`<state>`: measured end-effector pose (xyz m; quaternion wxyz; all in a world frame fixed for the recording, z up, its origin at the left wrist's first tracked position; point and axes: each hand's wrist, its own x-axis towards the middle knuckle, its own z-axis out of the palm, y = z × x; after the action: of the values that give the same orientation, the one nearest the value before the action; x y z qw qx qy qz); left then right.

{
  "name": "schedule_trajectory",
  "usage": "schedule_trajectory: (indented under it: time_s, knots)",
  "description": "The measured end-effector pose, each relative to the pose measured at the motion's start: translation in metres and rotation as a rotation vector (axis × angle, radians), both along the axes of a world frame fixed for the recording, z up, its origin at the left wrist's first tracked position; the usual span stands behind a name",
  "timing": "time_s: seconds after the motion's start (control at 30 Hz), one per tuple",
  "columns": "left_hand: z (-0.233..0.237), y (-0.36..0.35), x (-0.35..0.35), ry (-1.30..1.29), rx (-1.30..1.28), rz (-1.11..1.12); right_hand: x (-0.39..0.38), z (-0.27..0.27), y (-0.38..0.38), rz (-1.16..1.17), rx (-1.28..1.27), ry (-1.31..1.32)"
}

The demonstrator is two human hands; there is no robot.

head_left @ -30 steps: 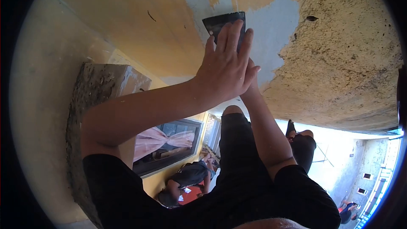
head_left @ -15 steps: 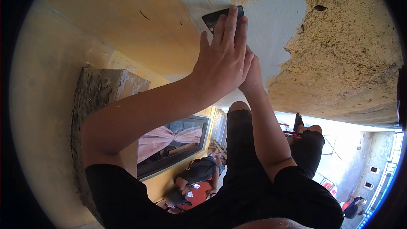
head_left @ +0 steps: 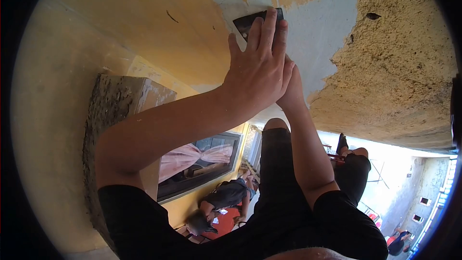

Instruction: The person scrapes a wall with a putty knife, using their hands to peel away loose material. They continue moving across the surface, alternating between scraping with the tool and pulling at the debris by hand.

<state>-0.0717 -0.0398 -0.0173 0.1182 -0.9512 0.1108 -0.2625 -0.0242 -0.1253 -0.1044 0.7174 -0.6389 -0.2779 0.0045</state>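
Observation:
A scraper (head_left: 244,22) with a dark, wide blade lies against the wall at the border of yellow paint and a bare grey-white patch (head_left: 313,33). My left hand (head_left: 260,70) reaches across from the left, its fingers stretched and spread, with fingertips pressing on the blade. Beneath it, my right hand (head_left: 292,86) comes up from below, closed in line with the blade. The left palm hides most of the right fingers and the scraper's handle.
Rough, exposed plaster (head_left: 399,53) covers the wall on the right. A worn ledge (head_left: 159,91) juts out at left, above a window (head_left: 202,163) with pink curtains. Below, a person in dark clothes (head_left: 226,195) is near a red surface (head_left: 228,221); another person (head_left: 398,243) is far right.
The whole view has shifted slightly right and down. Both hands and the scraper stay together at nearly the same place on the wall, with the left fingers still on the blade.

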Motion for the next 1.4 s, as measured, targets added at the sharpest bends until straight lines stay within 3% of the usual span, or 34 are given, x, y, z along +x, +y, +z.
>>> schedule_trajectory:
  time_s: [0.93, 1.4]
  knots:
    - [0.001, 0.0, -0.004, 0.032, 0.018, 0.03, -0.003, 0.005, -0.006, -0.013, -0.105, -0.016]
    - [0.007, 0.001, -0.004, 0.026, -0.011, 0.018, -0.005, 0.013, -0.004, -0.042, -0.026, -0.044]
